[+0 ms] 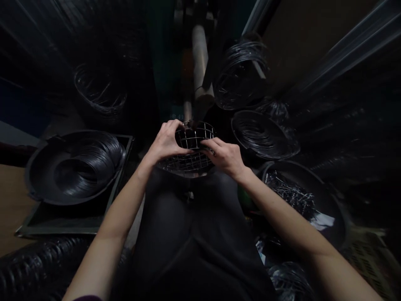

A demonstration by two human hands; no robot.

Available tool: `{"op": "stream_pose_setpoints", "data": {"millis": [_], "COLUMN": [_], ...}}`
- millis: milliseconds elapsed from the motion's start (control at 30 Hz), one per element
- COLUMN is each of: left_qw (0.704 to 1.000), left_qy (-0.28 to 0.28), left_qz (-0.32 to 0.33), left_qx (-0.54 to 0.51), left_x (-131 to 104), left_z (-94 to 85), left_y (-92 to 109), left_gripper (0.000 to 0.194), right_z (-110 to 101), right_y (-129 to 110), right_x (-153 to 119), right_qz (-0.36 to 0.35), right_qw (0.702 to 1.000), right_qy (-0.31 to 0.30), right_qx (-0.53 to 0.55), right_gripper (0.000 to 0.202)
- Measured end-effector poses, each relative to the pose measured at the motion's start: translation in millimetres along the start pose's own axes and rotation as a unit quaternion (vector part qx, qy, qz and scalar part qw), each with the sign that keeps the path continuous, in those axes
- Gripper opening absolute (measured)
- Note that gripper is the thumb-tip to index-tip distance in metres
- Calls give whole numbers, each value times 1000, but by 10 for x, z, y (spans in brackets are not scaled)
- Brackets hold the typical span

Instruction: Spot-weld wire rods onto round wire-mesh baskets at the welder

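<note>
A round wire basket (pixel 196 133) of crossed metal wires is at the centre, under the tip of a machine's metal arm (pixel 200 58). My left hand (pixel 168 140) holds its left side, thumb along the near wires and fingers curled over the far edge. My right hand (pixel 224 154) pinches the wire at the right side of the basket. More wire mesh (pixel 184 164) lies just below the hands, above my lap. The fingertips of my right hand are partly hidden, and the dim light blurs where the machine meets the wire.
At the left, a dark pan (pixel 44 179) holds wire rings on a metal-edged stand (pixel 62 225). Wire coils (pixel 244 62) hang at the upper right. Below them are a pan of rings (pixel 255 133) and a pan of short wire pieces (pixel 332 205).
</note>
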State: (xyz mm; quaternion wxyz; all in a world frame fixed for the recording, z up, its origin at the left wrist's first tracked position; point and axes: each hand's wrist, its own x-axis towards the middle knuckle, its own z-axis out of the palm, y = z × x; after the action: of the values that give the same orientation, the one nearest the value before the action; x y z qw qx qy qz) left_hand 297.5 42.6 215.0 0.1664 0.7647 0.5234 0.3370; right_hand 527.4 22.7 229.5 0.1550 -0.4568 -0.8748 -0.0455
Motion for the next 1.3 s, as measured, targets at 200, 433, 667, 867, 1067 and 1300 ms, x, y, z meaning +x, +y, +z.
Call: {"op": "stream_pose_setpoints", "data": {"millis": [200,433,667,867,1067,1300], "left_qw": [999,999,998,973,935,954], "left_qy": [5,20,30,57,97,119], "left_qz": [-33,-34,-21,-31,-123,-36], "left_qx": [2,-1,-56,-221,-320,-272], "left_x": [162,339,517,-28,-345,-565], "left_z": [-38,-43,-3,231,512,133], "left_y": [-18,-160,-354,-906,-1104,-834], "left_gripper": [66,71,82,121,122,97], "right_z": [132,220,228,66,119,-26], "right_y": [128,169,271,367,140,-145], "right_x": [110,316,443,-296,-689,-820], "right_qz": [44,87,183,352,458,346], "right_qw": [996,988,948,808,611,690], "right_qy": [64,73,141,44,-180,-125], "right_qx": [53,105,221,471,620,624], "right_gripper": [20,13,20,67,68,47]}}
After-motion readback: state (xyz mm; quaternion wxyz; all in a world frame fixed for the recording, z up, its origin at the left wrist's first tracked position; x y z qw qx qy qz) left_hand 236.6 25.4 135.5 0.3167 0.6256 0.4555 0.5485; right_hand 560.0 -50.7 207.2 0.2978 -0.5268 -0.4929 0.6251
